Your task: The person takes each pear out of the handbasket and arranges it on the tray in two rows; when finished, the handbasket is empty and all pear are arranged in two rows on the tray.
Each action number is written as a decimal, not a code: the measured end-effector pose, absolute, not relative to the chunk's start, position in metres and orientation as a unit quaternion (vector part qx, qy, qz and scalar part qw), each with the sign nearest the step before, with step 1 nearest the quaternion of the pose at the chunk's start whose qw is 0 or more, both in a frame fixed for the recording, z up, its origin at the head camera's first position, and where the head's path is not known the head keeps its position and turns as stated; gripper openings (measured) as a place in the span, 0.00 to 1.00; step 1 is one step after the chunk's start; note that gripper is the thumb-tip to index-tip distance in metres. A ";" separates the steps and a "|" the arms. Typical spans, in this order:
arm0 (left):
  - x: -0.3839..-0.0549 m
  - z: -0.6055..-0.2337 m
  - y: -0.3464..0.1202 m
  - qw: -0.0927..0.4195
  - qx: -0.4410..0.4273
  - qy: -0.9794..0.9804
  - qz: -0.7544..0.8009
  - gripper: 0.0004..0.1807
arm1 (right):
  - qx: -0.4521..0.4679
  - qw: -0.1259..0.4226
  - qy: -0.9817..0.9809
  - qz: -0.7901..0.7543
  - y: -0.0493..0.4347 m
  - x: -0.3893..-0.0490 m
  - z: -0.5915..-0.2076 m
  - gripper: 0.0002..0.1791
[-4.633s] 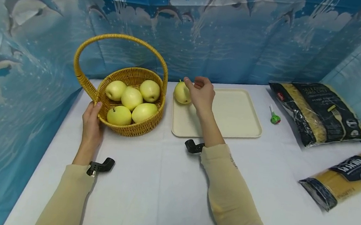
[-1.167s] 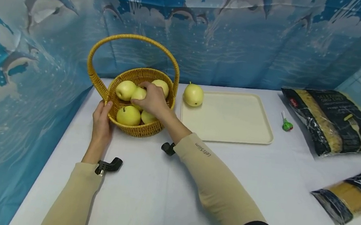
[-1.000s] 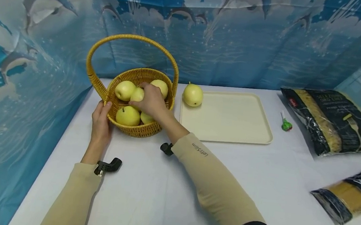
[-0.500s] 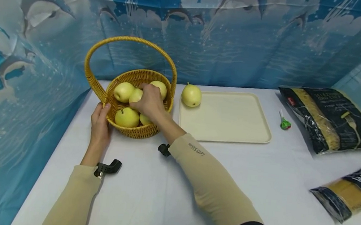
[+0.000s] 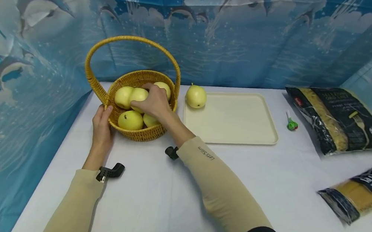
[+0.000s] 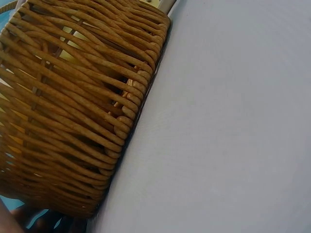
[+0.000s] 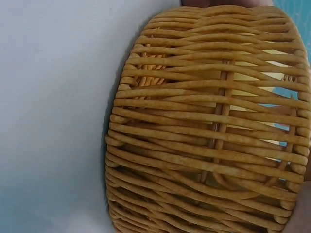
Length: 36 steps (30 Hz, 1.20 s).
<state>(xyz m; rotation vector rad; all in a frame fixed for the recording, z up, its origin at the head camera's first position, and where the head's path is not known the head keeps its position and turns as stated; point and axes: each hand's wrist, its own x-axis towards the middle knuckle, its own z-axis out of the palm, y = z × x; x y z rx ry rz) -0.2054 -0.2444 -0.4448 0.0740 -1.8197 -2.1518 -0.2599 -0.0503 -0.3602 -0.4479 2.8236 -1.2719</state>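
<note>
In the head view a wicker basket with a tall handle stands left of centre, holding several yellow-green pears. My left hand grips its left side near the foot of the handle, thumb over the rim. My right hand reaches into the basket, with thumb and fingers around the middle pear; it partly hides the pears behind and below. One more pear sits on the cream tray, in its back left corner. Both wrist views are largely filled by the basket's woven side.
Right of the tray lies a small green-wrapped lollipop. Farther right are a black-and-yellow pasta bag and a spaghetti packet. A blue dolphin-print curtain hangs behind the white table.
My right hand has gone from beside the pear on the tray into the basket and taken hold of the middle pear, which has shifted slightly. My left hand stays on the basket.
</note>
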 end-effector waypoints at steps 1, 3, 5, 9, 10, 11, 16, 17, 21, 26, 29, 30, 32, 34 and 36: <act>-0.205 -0.445 -0.245 0.161 0.026 -0.637 -0.753 0.25 | -0.146 0.009 0.903 -0.405 -0.050 -0.260 -0.361 0.36; -0.206 -0.446 -0.246 0.162 0.027 -0.635 -0.755 0.25 | -0.148 0.009 0.904 -0.402 -0.051 -0.261 -0.361 0.36; -0.206 -0.446 -0.246 0.161 0.027 -0.630 -0.759 0.25 | -0.145 0.008 0.904 -0.401 -0.051 -0.261 -0.361 0.36; -0.207 -0.447 -0.246 0.166 0.028 -0.630 -0.758 0.25 | -0.129 0.003 0.897 -0.423 -0.050 -0.259 -0.360 0.36; -0.207 -0.447 -0.246 0.166 0.027 -0.628 -0.760 0.25 | -0.123 0.001 0.893 -0.433 -0.049 -0.257 -0.360 0.36; -0.207 -0.447 -0.246 0.168 0.027 -0.631 -0.757 0.25 | -0.119 -0.002 0.889 -0.443 -0.048 -0.256 -0.360 0.36; -0.207 -0.447 -0.243 0.167 0.023 -0.633 -0.756 0.26 | -0.116 -0.034 0.865 -0.487 -0.041 -0.246 -0.360 0.35; -0.206 -0.446 -0.243 0.167 0.022 -0.635 -0.754 0.26 | -0.118 -0.040 0.861 -0.493 -0.040 -0.244 -0.360 0.35; -0.205 -0.446 -0.241 0.164 0.022 -0.631 -0.758 0.25 | -0.126 -0.056 0.842 -0.521 -0.030 -0.232 -0.357 0.34; -0.204 -0.446 -0.242 0.162 0.029 -0.625 -0.763 0.25 | -0.154 -0.062 0.812 -0.560 -0.015 -0.214 -0.348 0.33; -0.204 -0.445 -0.242 0.164 0.030 -0.622 -0.765 0.26 | -0.169 -0.067 0.796 -0.577 -0.007 -0.203 -0.341 0.33; -0.204 -0.445 -0.242 0.165 0.030 -0.623 -0.764 0.26 | -0.173 -0.068 0.792 -0.582 -0.004 -0.200 -0.339 0.32; -0.204 -0.444 -0.242 0.167 0.030 -0.624 -0.763 0.25 | -0.179 -0.069 0.785 -0.589 0.001 -0.193 -0.336 0.32; -0.205 -0.443 -0.242 0.167 0.028 -0.625 -0.762 0.25 | -0.178 -0.067 0.781 -0.595 0.007 -0.187 -0.333 0.32; -0.205 -0.443 -0.242 0.166 0.027 -0.625 -0.762 0.25 | -0.176 -0.069 0.777 -0.600 0.011 -0.181 -0.332 0.32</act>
